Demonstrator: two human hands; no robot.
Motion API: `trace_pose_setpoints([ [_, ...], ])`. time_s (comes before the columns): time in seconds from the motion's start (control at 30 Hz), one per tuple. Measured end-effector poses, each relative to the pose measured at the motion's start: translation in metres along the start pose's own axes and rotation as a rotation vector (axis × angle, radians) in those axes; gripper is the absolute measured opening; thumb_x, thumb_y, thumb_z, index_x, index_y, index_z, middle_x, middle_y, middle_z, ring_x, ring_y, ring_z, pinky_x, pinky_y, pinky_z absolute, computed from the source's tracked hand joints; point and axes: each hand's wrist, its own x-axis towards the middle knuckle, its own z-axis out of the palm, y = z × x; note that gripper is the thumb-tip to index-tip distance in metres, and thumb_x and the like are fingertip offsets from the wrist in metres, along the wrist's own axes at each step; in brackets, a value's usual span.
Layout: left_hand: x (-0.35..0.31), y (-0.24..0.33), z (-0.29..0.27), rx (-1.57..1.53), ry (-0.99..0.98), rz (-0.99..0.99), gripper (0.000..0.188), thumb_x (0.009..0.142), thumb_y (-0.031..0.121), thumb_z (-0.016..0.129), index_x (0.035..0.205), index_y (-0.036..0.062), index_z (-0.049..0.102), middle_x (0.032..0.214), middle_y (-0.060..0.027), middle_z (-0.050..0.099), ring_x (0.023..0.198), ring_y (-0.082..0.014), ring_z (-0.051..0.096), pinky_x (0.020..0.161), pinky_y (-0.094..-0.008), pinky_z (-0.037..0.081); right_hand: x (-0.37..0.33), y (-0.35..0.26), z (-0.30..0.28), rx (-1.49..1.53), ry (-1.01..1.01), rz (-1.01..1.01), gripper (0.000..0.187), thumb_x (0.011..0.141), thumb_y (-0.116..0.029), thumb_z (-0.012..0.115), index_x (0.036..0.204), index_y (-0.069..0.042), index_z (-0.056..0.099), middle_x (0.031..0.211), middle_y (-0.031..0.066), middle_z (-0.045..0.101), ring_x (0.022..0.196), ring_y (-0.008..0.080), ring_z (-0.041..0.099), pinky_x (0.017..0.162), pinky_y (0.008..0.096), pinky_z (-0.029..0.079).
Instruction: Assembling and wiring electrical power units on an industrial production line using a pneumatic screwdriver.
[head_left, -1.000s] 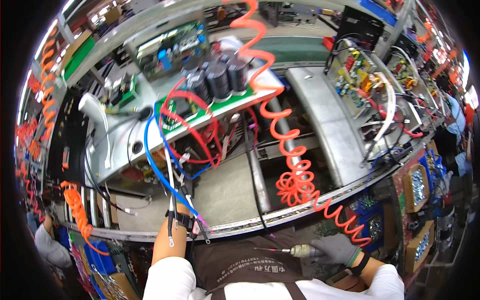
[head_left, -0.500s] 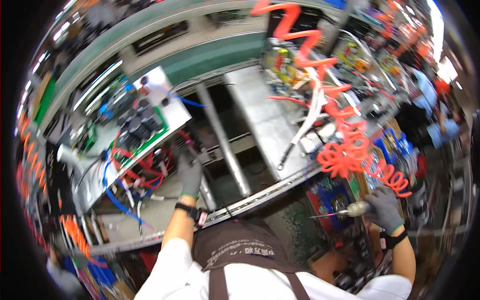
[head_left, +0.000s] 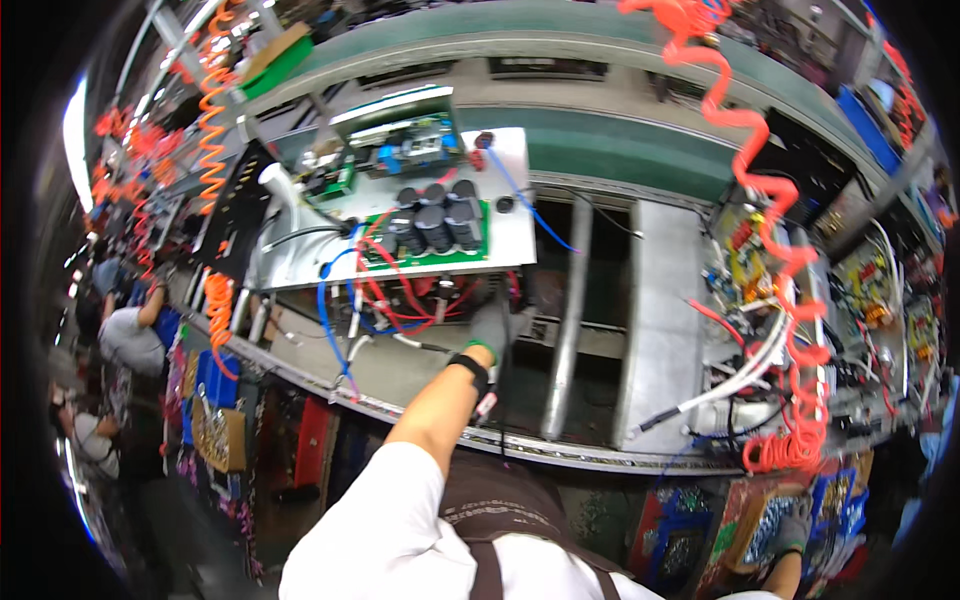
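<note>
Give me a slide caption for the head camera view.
Gloved left hand by the white panel, gloved right hand at a box of small metal parts.

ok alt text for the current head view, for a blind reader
A gloved left hand reaches in at the front edge of a white panel carrying black capacitors; the gloved right hand is at a carton of small metal parts, lower right.

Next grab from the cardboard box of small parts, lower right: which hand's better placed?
Right, probably: the right hand is at the cardboard box, by its small parts. The left hand is well away, near the white panel's near edge.
</note>
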Motion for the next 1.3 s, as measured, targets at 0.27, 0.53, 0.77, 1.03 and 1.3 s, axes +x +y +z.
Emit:
trace_pose_setpoints([
  [0.27, -0.008, 0.007, -0.006, -0.022, 0.110, 0.109, 0.069, 0.081, 0.059, 0.063, 0.128, 0.0092, 0.053, 0.110, -0.0202, 0.068, 0.099, -0.0367, 0.067, 0.082, -0.0479, 0.054, -0.068, -0.115, -0.153, 0.179, -0.089, 0.021, 0.024, 0.092, -0.015, 0.060, 0.112, -0.004, 0.067, 0.106, 0.0197, 0.068, 0.099, 0.0375, 0.064, 0.092, 0.0421, 0.051],
  [0.53, -0.103, -0.032, 0.010, -0.296, 0.121, 0.238, 0.050, 0.091, 0.034, 0.059, 0.135, 0.0097, 0.051, 0.127, -0.0232, 0.059, 0.111, -0.0394, 0.060, 0.093, -0.0469, 0.049, -0.050, -0.339, -0.257, 1.209, -0.096, -0.735, 0.029, 0.095, -0.020, 0.063, 0.120, -0.005, 0.063, 0.116, 0.0179, 0.066, 0.102, 0.0339, 0.063, 0.093, 0.0412, 0.048],
  [0.77, -0.226, -0.195, -0.126, -1.002, -0.425, -0.145, 0.036, 0.095, 0.031, 0.060, 0.113, -0.0001, 0.067, 0.102, -0.0128, 0.070, 0.084, -0.0160, 0.067, 0.073, -0.0299, 0.054, 0.048, -0.535, -0.347, 1.600, 0.448, -0.686, 0.048, 0.098, -0.018, 0.054, 0.138, 0.008, 0.044, 0.136, 0.0209, 0.053, 0.124, 0.0304, 0.052, 0.104, 0.0362, 0.041],
  [1.03, -0.113, -0.354, -0.244, -1.294, 0.759, -0.383, 0.053, 0.094, 0.025, 0.059, 0.141, 0.0065, 0.043, 0.123, -0.0107, 0.058, 0.101, -0.0209, 0.062, 0.084, -0.0327, 0.053, 0.112, -0.622, -0.396, 1.973, -0.502, -0.720, 0.044, 0.095, -0.035, 0.054, 0.133, -0.013, 0.051, 0.114, 0.0063, 0.060, 0.100, 0.0195, 0.058, 0.085, 0.0432, 0.052],
  [1.3, 0.005, -0.408, -0.348, -1.297, 0.905, -0.411, 0.051, 0.093, 0.053, 0.057, 0.133, 0.0211, 0.052, 0.119, -0.0009, 0.061, 0.101, -0.0175, 0.058, 0.069, -0.0474, 0.041, 0.048, -0.752, -0.404, 0.091, 0.322, -0.848, 0.050, 0.090, -0.042, 0.055, 0.128, -0.009, 0.054, 0.122, 0.0160, 0.060, 0.111, 0.0341, 0.057, 0.095, 0.0536, 0.047],
])
